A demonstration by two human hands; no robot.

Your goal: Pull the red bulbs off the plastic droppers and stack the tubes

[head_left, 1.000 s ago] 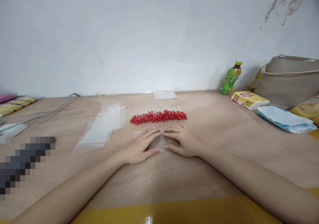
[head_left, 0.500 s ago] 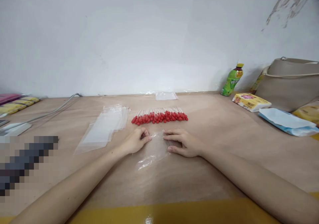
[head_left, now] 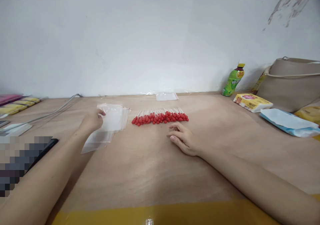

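My left hand (head_left: 92, 121) reaches over a fanned stack of clear zip-lock bags (head_left: 115, 119), its fingers closed on the left edge of the top bag (head_left: 107, 115). That bag overlaps the others, with its lower end spread toward me. Just right of the stack lies a row of thin pale sticks with red tips (head_left: 160, 117), tips pointing toward me. My right hand (head_left: 183, 140) rests on the table in front of the row's right end. Its fingers are loosely curved and apart, with nothing in them.
Against the wall sits another small stack of clear bags (head_left: 167, 96). At the right are a green bottle (head_left: 233, 81), a yellow tissue pack (head_left: 252, 102), a blue-white packet (head_left: 288, 122) and a grey-beige bag (head_left: 292, 85). A grey cable (head_left: 56, 110) crosses the left side.
The clear bag that lay between both hands has moved left onto the stack with my left hand. My right hand has let go of it and stays near its place.
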